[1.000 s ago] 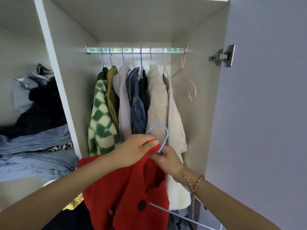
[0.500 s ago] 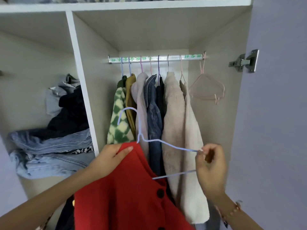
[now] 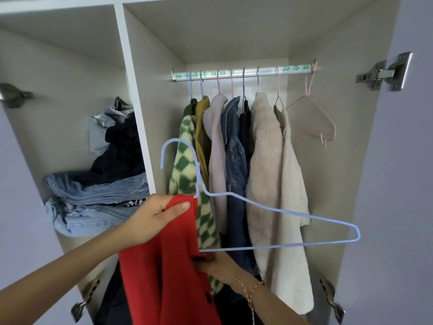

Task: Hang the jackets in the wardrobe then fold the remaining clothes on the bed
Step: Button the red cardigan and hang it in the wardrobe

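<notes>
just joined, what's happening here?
A person is putting a red jacket on a blue wire hanger at the wardrobe. The left hand grips the jacket's top edge, the right hand pinches its front edge lower down. One hanger shoulder is inside the jacket; the other is bare. It is not yet on the rail.

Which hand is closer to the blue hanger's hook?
Left. The left hand grips the red jacket just below the hook; the right hand holds it lower, under the hanger's bottom bar.

red jacket [image 3: 168, 266] – matt, felty cloth; hanger [image 3: 276, 211] – thin coated wire; rail [image 3: 243, 72] – shiny metal.
</notes>
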A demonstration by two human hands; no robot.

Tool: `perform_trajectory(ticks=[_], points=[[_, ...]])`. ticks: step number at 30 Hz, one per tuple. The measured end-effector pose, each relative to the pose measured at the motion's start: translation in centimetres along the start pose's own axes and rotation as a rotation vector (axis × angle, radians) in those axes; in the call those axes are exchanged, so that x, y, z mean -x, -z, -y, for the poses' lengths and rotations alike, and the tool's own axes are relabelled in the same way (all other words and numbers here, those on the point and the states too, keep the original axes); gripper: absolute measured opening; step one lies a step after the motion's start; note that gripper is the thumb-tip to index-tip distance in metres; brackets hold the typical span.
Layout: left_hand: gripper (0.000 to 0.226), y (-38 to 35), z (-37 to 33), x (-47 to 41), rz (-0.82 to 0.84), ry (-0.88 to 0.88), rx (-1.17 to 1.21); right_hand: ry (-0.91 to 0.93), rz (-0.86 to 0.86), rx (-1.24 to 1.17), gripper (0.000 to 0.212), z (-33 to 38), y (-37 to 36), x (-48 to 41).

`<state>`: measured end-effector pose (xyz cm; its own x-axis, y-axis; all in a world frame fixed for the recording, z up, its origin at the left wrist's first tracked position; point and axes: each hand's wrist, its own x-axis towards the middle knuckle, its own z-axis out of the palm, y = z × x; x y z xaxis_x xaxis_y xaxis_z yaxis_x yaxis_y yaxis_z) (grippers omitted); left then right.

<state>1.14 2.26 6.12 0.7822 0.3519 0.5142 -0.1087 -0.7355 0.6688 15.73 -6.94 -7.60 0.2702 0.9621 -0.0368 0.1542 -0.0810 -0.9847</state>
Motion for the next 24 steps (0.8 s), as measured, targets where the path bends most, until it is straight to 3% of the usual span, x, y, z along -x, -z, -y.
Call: perform_trajectory(ticks=[2,5,9,10,12,14,18,19,22,24], points=[[0.069,0.5,-0.1,0.8,0.003,-0.009,0.004,-0.086,0.118,-0.025,0.027,-0.7,-0.7,-0.6],[0.035,1.4,-0.8,1.3,0.020,-0.034,-0.016,-0.198,0.293,-0.097,0.056,-1.0,-0.6,-1.4],[0.047,3.4,-0.4,1.6,-0.029,-0.024,-0.071,-0.172,0.400,-0.575,0.043,-1.0,-0.3,-2.4],[0.050,3.6,-0.3,1.6,-0.033,-0.021,-0.082,-0.173,0.386,-0.531,0.038,-0.7,-0.9,-2.5],[0.057,3.6,0.0,1.5,-0.032,-0.024,-0.106,-0.106,0.277,-0.157,0.023,-1.1,-2.7,-2.7],[0.058,3.6,0.3,1.6,-0.024,-0.038,-0.134,-0.087,0.169,0.149,0.023,-1.6,-3.7,-2.9],[0.050,5.4,1.2,2.6,-0.043,-0.021,-0.201,-0.112,0.030,0.457,0.018,-2.6,-2.2,-2.6],[0.050,6.2,1.6,3.1,-0.053,-0.014,-0.248,-0.152,-0.015,0.446,0.013,-2.7,-1.1,-2.6],[0.060,8.1,2.7,4.7,-0.063,0.008,-0.460,-0.391,-0.160,0.069,0.016,-2.7,2.9,-2.3],[0.045,8.3,3.1,5.5,-0.066,-0.006,-0.520,-0.457,-0.209,-0.101,0.018,-2.0,5.0,-1.9]])
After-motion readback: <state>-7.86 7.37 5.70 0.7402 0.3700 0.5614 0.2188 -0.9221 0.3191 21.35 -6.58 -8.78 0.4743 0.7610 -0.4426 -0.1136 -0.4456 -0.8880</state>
